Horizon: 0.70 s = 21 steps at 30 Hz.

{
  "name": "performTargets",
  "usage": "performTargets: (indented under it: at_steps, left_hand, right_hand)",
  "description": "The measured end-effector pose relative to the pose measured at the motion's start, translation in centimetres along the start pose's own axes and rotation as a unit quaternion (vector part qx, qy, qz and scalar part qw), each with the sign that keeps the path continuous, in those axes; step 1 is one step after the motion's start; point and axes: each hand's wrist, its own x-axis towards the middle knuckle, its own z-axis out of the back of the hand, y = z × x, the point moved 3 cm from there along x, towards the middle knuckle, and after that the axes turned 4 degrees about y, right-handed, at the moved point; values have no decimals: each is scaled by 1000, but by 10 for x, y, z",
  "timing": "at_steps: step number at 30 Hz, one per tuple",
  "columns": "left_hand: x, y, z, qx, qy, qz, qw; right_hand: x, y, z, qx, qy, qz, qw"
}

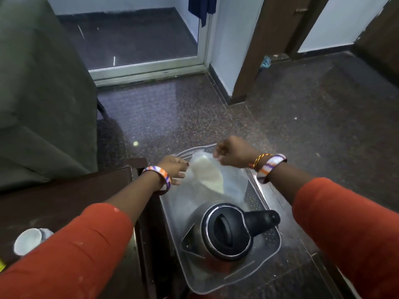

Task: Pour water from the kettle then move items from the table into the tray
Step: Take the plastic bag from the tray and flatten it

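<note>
A clear plastic tray (216, 283) lies in front of me, to the right of the dark wooden table (64, 201). A steel kettle (226, 231) with a black lid and handle stands in the tray's near half. In the far half lies a clear plastic bag (207, 173) holding pale powder. My left hand (172, 167) pinches the bag's left edge and my right hand (233, 152) grips its top right corner. A white cup (28, 240) sits on the table at the lower left, partly hidden by my left sleeve.
A chair draped in dark green cloth (43, 104) stands at the left beyond the table. A glass door (138, 39) lies ahead, a brown door frame (259, 50) at the right. Speckled dark floor (323, 126) surrounds the tray.
</note>
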Motion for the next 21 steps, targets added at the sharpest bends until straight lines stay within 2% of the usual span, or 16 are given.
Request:
performTargets:
  at_steps: [5, 11, 14, 16, 21]
  left_hand:
    - [-45, 5, 47, -216, -23, 25, 976]
    - [-112, 39, 113, -428, 13, 85, 900]
    - [-143, 59, 136, -446, 59, 54, 891]
    - [-162, 68, 151, -456, 60, 21, 888]
    - [-213, 92, 193, -440, -49, -77, 894]
  right_hand:
    - [-19, 93, 36, -63, -25, 80, 995]
    - [-50, 218, 36, -112, -52, 146, 981]
    - [-70, 276, 25, -105, -60, 181, 976]
    - [-83, 309, 17, -92, -66, 209, 971]
    - [-108, 359, -15, -87, -30, 245, 965]
